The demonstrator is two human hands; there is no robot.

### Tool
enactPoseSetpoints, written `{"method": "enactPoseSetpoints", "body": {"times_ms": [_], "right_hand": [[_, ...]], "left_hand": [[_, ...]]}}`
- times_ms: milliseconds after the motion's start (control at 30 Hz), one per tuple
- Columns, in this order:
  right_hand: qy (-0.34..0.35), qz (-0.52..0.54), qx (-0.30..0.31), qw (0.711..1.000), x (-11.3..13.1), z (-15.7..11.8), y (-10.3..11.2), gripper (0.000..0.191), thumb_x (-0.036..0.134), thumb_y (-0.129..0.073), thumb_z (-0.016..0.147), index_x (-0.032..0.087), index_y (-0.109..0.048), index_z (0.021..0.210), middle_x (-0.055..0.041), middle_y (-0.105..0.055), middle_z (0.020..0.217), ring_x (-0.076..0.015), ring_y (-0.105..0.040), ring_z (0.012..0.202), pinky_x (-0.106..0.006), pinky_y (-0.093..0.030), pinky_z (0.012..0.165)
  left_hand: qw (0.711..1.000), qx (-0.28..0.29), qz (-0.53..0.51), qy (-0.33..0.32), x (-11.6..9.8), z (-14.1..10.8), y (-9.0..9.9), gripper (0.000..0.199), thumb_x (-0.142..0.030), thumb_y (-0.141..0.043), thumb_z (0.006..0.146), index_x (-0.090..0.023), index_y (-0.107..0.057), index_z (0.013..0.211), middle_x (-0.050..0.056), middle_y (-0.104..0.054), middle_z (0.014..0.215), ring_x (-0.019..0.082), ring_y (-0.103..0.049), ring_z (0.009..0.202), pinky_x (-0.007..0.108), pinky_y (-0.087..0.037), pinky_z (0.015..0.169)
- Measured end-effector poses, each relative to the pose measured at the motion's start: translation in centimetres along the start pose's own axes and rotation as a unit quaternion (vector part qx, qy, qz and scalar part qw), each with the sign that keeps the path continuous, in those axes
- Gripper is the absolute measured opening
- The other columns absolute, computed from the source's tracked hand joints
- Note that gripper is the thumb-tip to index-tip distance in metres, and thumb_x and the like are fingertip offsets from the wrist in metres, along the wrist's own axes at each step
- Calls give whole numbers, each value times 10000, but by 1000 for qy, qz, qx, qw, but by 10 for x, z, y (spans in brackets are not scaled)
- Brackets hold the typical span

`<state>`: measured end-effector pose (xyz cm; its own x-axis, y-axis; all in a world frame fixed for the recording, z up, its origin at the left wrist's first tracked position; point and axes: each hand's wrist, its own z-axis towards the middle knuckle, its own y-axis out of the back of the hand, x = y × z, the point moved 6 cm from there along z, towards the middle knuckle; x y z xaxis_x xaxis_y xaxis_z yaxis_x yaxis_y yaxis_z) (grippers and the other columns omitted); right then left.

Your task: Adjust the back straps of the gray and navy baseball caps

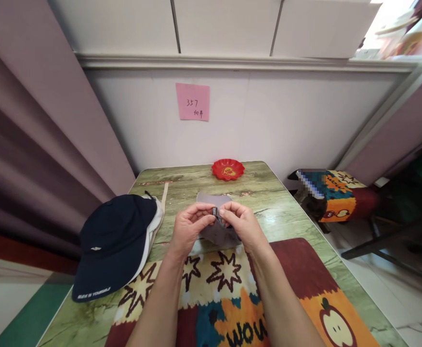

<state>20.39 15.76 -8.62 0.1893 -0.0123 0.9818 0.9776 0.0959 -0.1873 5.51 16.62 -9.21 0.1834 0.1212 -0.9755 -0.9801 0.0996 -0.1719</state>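
Over the middle of the table, my left hand point(195, 222) and my right hand point(240, 221) meet at a small dark buckle-like piece point(215, 212). Thumb and fingers of each hand pinch it from its own side. A grey cap-like fabric item point(218, 234) hangs below and behind the fingers, partly hidden by them. Its curved grey part point(211, 197) shows beyond my fingertips. Fine detail of the dark piece is too small to tell.
Dark blue cap point(119, 236) at the table's left, stacked on a white one. Red scalloped plate point(228, 169) at the far edge. Patterned mat point(294, 270) under my forearms. Pink note point(192, 102) on the wall. Covered stool point(336, 193) on the right.
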Motion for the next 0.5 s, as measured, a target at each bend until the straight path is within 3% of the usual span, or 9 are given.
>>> {"method": "enactPoseSetpoints", "body": {"times_ms": [167,367,500], "right_hand": [[17,-23,7,1000,0,0,4,266,430,-733,750,170,-678,740,13,-596,649,-118,-504,610,-247,-390,600],[20,14,-27,999,-1,0,6,281,416,-781,710,164,-715,817,-17,-685,724,-131,-576,650,-257,-446,643],[26,23,-18,999,-7,4,3,268,383,-777,733,175,-685,873,3,-674,697,-117,-571,616,-240,-442,611]], "left_hand": [[1000,15,20,-10,-7,-2,-2,237,-221,-819,665,-172,-768,891,25,-708,806,125,-633,681,237,-529,662],[998,27,40,-27,-10,-2,-5,232,-241,-804,692,-179,-778,914,25,-691,831,123,-630,686,237,-530,658],[998,40,56,-7,-8,-3,-5,291,-252,-789,723,-169,-760,1000,23,-693,769,124,-622,655,232,-522,623]]}}
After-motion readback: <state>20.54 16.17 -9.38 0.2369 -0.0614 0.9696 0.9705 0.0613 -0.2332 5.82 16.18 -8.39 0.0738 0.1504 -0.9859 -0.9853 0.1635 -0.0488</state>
